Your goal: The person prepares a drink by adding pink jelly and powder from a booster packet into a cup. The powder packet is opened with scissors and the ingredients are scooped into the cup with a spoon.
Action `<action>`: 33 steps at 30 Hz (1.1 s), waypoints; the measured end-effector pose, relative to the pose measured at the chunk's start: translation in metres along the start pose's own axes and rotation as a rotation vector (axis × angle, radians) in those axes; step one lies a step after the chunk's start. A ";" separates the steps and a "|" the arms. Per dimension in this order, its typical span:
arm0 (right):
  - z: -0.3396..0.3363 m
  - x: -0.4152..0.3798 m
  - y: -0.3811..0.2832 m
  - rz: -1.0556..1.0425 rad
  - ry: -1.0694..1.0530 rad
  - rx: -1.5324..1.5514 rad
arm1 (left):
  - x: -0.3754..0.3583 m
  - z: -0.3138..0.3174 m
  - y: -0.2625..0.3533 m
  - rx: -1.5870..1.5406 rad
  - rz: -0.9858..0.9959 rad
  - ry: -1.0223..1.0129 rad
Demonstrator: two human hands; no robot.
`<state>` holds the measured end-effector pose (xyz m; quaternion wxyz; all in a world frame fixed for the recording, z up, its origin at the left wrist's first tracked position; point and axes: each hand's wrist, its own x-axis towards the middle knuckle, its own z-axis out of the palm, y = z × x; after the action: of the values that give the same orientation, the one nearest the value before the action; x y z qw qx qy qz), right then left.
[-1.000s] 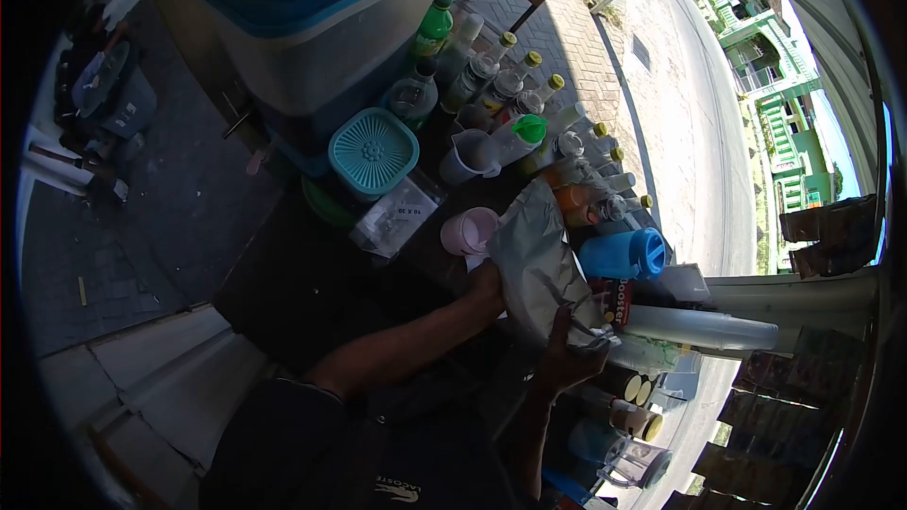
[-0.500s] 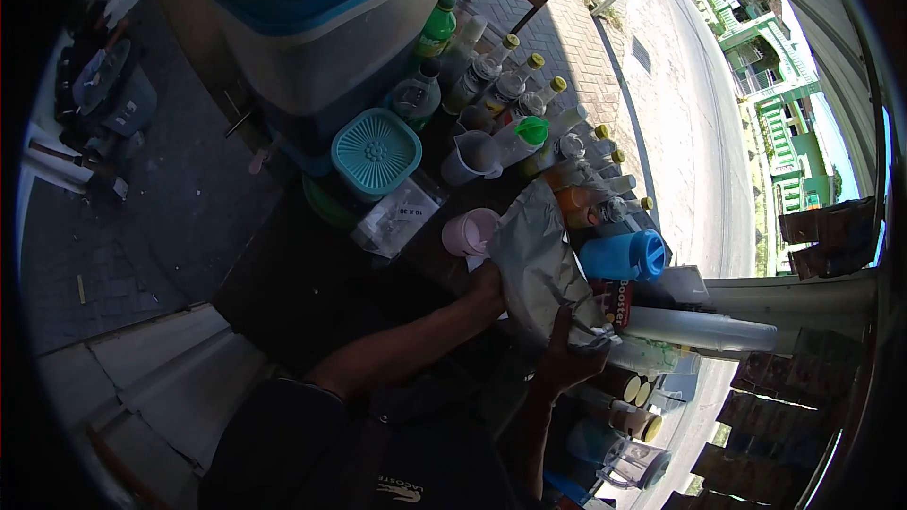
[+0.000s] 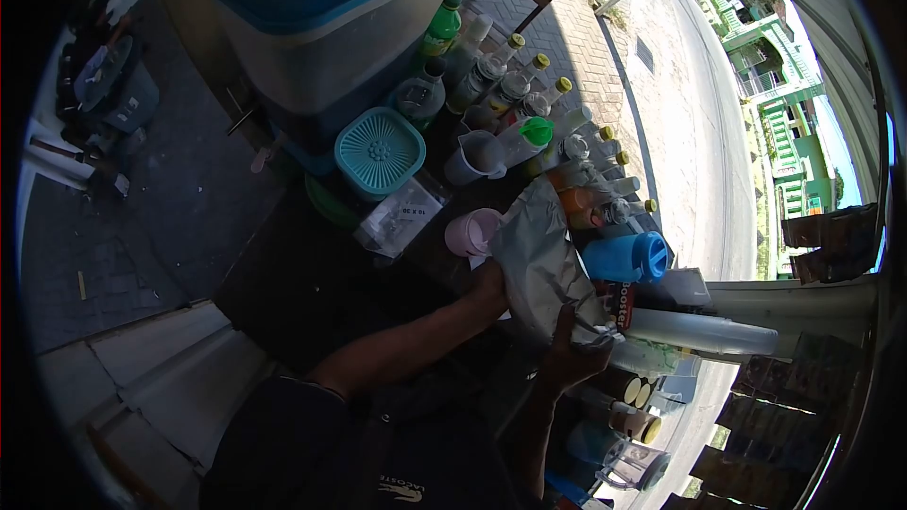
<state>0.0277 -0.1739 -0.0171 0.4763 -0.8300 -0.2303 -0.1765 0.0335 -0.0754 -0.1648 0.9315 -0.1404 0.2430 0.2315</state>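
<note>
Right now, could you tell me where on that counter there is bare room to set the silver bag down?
The dark counter is bare left of the clear packet and pink cup, above the left hand's forearm. It is crowded right of the silver bag: bottles, blue jug, stacked cups.
</note>
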 end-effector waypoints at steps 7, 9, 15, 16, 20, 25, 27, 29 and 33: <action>0.005 0.003 -0.002 0.017 -0.014 0.050 | 0.001 0.003 0.003 -0.027 0.010 0.001; 0.006 0.003 -0.001 0.022 -0.012 0.051 | 0.000 0.004 0.005 -0.035 0.019 -0.018; 0.010 0.004 0.003 -0.022 -0.011 0.013 | 0.020 -0.011 0.006 -0.045 0.011 -0.026; 0.010 0.005 0.005 -0.002 -0.020 0.038 | 0.025 -0.014 0.005 -0.048 0.009 -0.029; 0.014 0.007 -0.002 -0.020 -0.023 0.063 | 0.033 -0.021 0.005 -0.058 0.007 -0.041; 0.015 0.008 -0.001 -0.025 -0.022 0.010 | 0.033 -0.017 0.006 -0.016 0.023 -0.011; 0.016 0.009 0.000 -0.036 -0.022 -0.011 | 0.027 -0.011 0.008 -0.011 0.030 -0.013; 0.018 0.009 0.002 0.008 -0.014 0.064 | 0.020 -0.004 0.011 -0.052 -0.005 -0.002; 0.016 0.012 -0.002 -0.023 -0.006 0.028 | 0.017 0.006 0.009 -0.039 0.001 0.060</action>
<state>0.0380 -0.1564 -0.0168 0.4852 -0.8211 -0.2437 -0.1760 0.0445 -0.0594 -0.1701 0.9208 -0.1651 0.2664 0.2323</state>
